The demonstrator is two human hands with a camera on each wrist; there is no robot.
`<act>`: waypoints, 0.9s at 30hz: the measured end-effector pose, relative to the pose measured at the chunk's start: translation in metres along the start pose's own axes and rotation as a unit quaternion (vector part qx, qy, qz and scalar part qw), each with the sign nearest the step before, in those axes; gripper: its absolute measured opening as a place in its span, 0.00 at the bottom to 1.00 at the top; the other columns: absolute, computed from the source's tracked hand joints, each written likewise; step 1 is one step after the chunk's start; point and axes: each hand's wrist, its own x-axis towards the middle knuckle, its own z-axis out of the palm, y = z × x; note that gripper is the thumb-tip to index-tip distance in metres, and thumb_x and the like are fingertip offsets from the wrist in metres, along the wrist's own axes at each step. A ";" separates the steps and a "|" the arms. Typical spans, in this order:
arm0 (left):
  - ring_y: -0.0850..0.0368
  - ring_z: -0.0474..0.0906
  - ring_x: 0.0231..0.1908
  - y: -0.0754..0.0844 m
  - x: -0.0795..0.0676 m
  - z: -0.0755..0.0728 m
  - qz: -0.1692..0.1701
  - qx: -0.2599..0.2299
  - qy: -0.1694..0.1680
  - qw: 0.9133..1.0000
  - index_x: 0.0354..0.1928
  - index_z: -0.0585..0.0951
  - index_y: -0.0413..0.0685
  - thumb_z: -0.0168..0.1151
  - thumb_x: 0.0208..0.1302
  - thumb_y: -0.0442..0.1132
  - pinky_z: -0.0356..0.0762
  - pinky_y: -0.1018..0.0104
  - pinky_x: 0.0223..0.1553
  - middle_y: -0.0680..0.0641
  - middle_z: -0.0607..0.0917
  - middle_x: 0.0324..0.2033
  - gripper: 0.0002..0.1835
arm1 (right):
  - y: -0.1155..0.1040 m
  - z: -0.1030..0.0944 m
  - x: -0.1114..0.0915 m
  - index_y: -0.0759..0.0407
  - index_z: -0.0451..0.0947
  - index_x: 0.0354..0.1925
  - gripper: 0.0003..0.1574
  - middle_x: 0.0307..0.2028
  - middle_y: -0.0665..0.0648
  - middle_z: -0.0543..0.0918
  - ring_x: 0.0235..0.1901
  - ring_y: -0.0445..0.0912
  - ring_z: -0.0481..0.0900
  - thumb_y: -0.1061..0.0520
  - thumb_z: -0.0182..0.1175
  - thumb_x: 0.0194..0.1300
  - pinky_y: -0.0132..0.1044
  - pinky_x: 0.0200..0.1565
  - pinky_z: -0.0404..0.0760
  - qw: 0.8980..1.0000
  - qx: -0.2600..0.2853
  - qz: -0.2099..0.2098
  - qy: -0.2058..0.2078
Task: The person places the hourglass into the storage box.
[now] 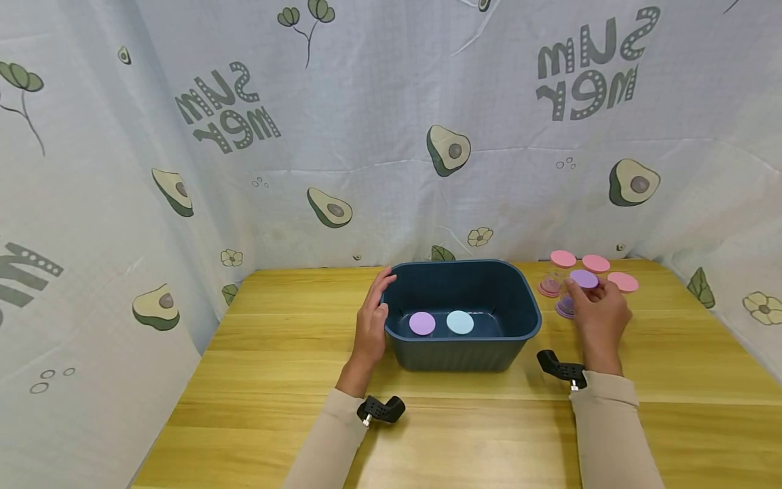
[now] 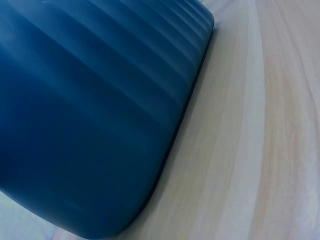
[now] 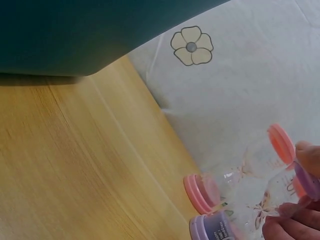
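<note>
A dark blue bin [image 1: 462, 354] stands on the table, holding a purple-capped sand timer [image 1: 422, 323] and a light-blue-capped one [image 1: 460, 322]; their lower parts are hidden by its front wall. My left hand [image 1: 369, 322] lies along the bin's left side, fingers straight by the rim. To the right of the bin, my right hand [image 1: 601, 316] grips another purple sand timer [image 1: 584, 278] near its top cap. Its clear body and purple base [image 3: 212, 227] show in the right wrist view. Pink-capped sand timers [image 1: 563, 259] stand just behind and beside this hand.
The wooden table [image 1: 263, 394] reaches back to a white printed cloth [image 1: 391, 122] hanging behind it. More cloth hangs at both sides. A black wrist camera [image 1: 380, 409] sticks out from the left sleeve, another [image 1: 562, 368] from the right.
</note>
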 end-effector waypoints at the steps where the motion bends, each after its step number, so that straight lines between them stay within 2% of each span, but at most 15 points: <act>1: 0.54 0.56 0.71 -0.001 0.000 0.000 0.000 0.002 0.000 1.000 0.66 0.69 0.44 0.35 0.65 0.37 0.54 0.44 0.68 0.46 0.63 0.71 0.28 | 0.000 0.000 0.000 0.63 0.68 0.65 0.40 0.58 0.62 0.78 0.57 0.56 0.77 0.42 0.61 0.62 0.41 0.57 0.75 1.000 0.000 0.001 -0.003; 10: 0.54 0.55 0.71 -0.003 0.003 -0.001 0.005 -0.003 -0.001 1.000 0.66 0.69 0.45 0.35 0.65 0.39 0.54 0.43 0.68 0.46 0.63 0.70 0.28 | -0.004 -0.002 0.003 0.61 0.67 0.66 0.42 0.60 0.61 0.77 0.59 0.56 0.75 0.40 0.61 0.61 0.42 0.59 0.73 0.999 0.001 0.019 -0.028; 19: 0.54 0.55 0.71 -0.003 0.006 0.000 -0.001 -0.003 -0.003 1.000 0.66 0.69 0.46 0.35 0.65 0.38 0.54 0.43 0.68 0.46 0.63 0.70 0.28 | -0.005 -0.002 0.007 0.59 0.70 0.65 0.41 0.58 0.60 0.78 0.57 0.54 0.77 0.40 0.62 0.60 0.39 0.58 0.74 0.999 -0.010 0.020 -0.030; 27: 0.48 0.55 0.71 0.002 0.009 -0.001 -0.011 -0.011 -0.004 1.000 0.66 0.68 0.38 0.35 0.64 0.32 0.52 0.41 0.68 0.40 0.63 0.70 0.28 | -0.009 -0.003 0.010 0.60 0.70 0.65 0.41 0.58 0.60 0.78 0.57 0.55 0.76 0.40 0.62 0.61 0.41 0.58 0.74 0.999 -0.012 0.015 -0.029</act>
